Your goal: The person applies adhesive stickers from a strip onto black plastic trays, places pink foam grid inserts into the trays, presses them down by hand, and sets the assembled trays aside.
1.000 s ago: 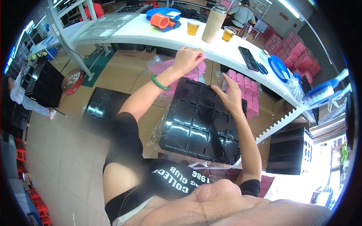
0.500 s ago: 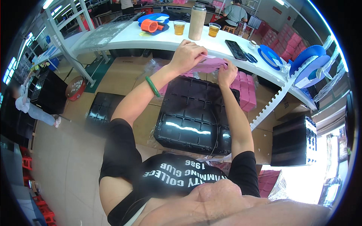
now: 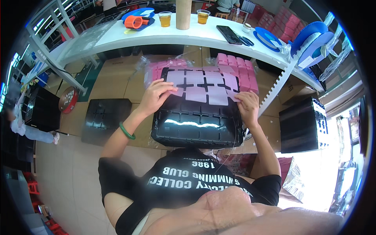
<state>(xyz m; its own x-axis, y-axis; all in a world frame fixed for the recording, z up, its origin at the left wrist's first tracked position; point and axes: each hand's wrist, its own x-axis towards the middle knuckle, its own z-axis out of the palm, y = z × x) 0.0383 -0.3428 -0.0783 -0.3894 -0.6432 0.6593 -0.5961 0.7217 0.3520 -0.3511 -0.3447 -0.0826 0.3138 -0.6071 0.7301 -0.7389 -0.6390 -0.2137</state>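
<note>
A thin pink sheet (image 3: 216, 96) with cross-shaped cutouts lies spread over the far part of a black plastic tray (image 3: 196, 127), which has moulded ridges and a glossy near side. My left hand (image 3: 156, 96), with a green bangle on its wrist, pinches the sheet's near left corner. At the near right corner my right hand (image 3: 248, 105) grips the sheet between thumb and fingers. Dark tray surface shows through the cutouts. Just beyond the tray's far left corner sits pink material in a clear plastic bag (image 3: 150, 72). Pink stacked pieces (image 3: 247, 74) stand at its far right.
A white shelf (image 3: 117, 47) crosses ahead, bearing an orange tape dispenser (image 3: 134, 22), cups of amber drink (image 3: 165, 20), a tan bottle (image 3: 183, 15), a phone (image 3: 229, 35), scissors (image 3: 246, 40) and blue reels (image 3: 315, 43). Other black trays stand left (image 3: 105, 117) and right (image 3: 298, 131).
Both hands have come back toward me and spread apart. The pink sheet, bunched up near the shelf before, now lies flat across the black tray. The view has shifted slightly.
</note>
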